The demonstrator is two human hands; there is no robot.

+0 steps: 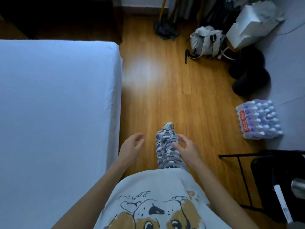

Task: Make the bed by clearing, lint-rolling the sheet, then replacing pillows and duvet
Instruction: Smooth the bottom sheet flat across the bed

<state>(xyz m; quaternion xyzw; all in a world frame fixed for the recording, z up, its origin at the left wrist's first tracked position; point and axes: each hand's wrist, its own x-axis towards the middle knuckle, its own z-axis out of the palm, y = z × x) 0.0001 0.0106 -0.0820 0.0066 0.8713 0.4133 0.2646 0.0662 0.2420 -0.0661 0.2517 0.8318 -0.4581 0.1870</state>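
The bed (pixel 54 104) fills the left side, covered only by a smooth white fitted sheet; no pillow, duvet or lint roller shows in view. I stand on the wooden floor beside the bed's right edge. My left hand (pixel 132 145) hovers just off the mattress edge, fingers loosely curled and apart, holding nothing. My right hand (pixel 185 147) hangs in front of my patterned trouser leg, fingers spread and empty. One foot is stepped forward on the floor.
A wooden floor strip (pixel 165 80) runs between the bed and the clutter. A white bag (pixel 204 41), a paper bag (pixel 250 25), dark slippers (pixel 249 71) and a bottled-water pack (pixel 260 119) line the right side. A black frame (pixel 244 179) stands at lower right.
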